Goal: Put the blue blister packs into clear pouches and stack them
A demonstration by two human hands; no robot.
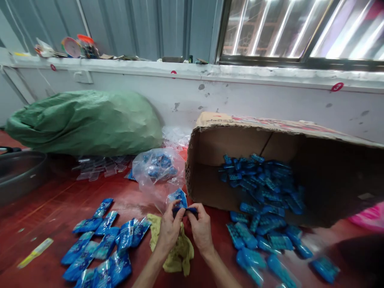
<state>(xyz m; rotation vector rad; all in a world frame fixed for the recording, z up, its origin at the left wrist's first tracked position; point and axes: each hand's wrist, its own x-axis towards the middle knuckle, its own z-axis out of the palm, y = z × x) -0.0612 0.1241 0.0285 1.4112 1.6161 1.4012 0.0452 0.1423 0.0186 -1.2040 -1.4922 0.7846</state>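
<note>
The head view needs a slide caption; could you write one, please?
Left hand and right hand hold a blue plastic packet near crumpled yellow fabric.

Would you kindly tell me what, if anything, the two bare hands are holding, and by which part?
A small blue printed plastic packet, pinched by both the left hand and the right hand, apparently along its darker near edge.

Held packet: lower part hidden by the fingers — printing too small to read.
Yellow-green cloth: partly covered by the left hand.
Cardboard box: cut off at the right edge, its depths lost in shadow.
Clear bag: contents blurred.
Loose packets at left: lowest ones cut off by the bottom edge.
Grey tub: cut off at left.
Pink item: cut off at right — kind unclear.
Ledge clutter: mostly too blurred to name.
</note>
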